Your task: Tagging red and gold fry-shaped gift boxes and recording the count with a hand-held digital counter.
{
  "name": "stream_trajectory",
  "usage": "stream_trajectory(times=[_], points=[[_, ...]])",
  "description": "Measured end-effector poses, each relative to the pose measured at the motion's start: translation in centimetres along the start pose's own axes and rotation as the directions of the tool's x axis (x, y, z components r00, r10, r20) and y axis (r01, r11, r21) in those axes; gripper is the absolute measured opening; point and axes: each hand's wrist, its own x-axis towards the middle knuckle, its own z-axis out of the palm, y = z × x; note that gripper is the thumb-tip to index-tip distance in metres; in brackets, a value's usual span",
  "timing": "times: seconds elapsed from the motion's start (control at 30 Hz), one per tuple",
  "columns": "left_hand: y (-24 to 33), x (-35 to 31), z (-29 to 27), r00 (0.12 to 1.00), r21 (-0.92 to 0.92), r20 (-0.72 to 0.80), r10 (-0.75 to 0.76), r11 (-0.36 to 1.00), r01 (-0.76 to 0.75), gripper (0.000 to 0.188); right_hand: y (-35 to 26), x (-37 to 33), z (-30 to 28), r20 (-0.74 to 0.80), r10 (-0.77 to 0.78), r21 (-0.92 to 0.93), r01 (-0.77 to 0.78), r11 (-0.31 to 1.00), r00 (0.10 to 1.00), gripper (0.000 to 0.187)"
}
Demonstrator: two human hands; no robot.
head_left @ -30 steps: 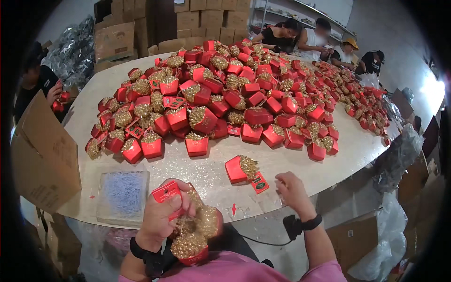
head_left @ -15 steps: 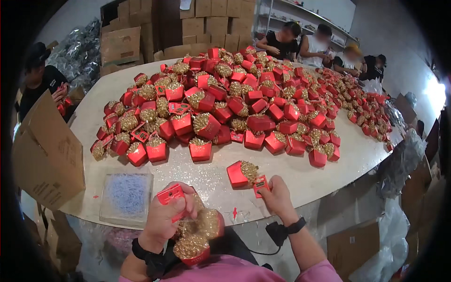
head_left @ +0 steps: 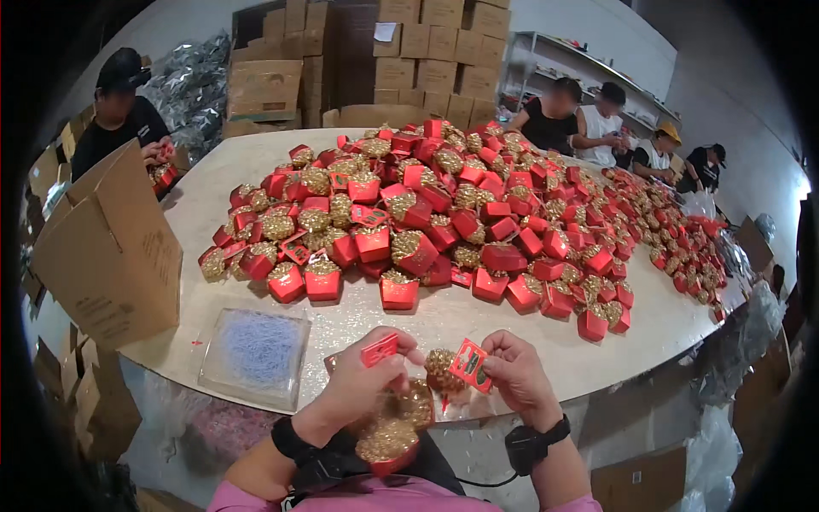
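My left hand [head_left: 368,374] is closed on a red tag [head_left: 380,350]. Below it hang several red box-shaped ornaments with gold glitter tops [head_left: 388,439], partly blurred and overlapping in front of my lap. In my right hand [head_left: 519,374], thumb and fingers pinch another red printed tag [head_left: 470,364]. A gold glittery ornament [head_left: 443,372] is beside that tag, between my two hands at the table's near edge; its red part is mostly hidden. Any strings between tags and ornaments are too fine to follow.
A large heap of similar red and gold ornaments [head_left: 409,222] covers much of the pale table [head_left: 341,328]. At the near left is a clear tray [head_left: 303,363] of thin bluish-white strands, with a cardboard box [head_left: 111,247] beyond it. Several people work around the table.
The ornament that lay on the table by my right hand has come nearer, between my hands. The tag in my right hand has moved toward my left hand. The whole view has shifted.
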Motion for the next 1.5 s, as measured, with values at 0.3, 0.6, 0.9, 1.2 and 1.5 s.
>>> stream_trajectory(times=[0.3,0.6,0.9,1.2,1.5], points=[[0.0,0.2,0.0,0.96,-0.041,0.266,-0.084,0.994,0.098,0.025,-1.0,0.5,3.8,0.029,-0.057,-0.026,0.058,0.998,0.998,0.019],[0.3,0.0,-0.7,0.979,0.009,0.194,-0.069,0.998,0.069,0.022,-2.0,0.8,4.1,-0.014,-0.058,-0.205,0.054,0.977,0.998,0.012],[-0.6,-1.1,0.0,0.944,0.556,0.2,0.263,0.763,-0.331,0.015,-0.4,1.0,5.8,-0.092,-0.053,0.081,0.061,0.995,0.994,0.011],[-0.3,-1.6,0.5,0.82,0.646,0.292,0.492,0.531,-0.549,0.018,-0.3,0.9,6.5,-0.137,-0.176,-0.072,0.168,0.983,0.975,0.009],[0.6,-2.0,0.4,0.831,0.64,0.325,0.451,0.542,-0.544,0.018,-0.5,1.0,6.6,0.065,0.107,0.044,-0.11,0.993,0.992,0.015]])
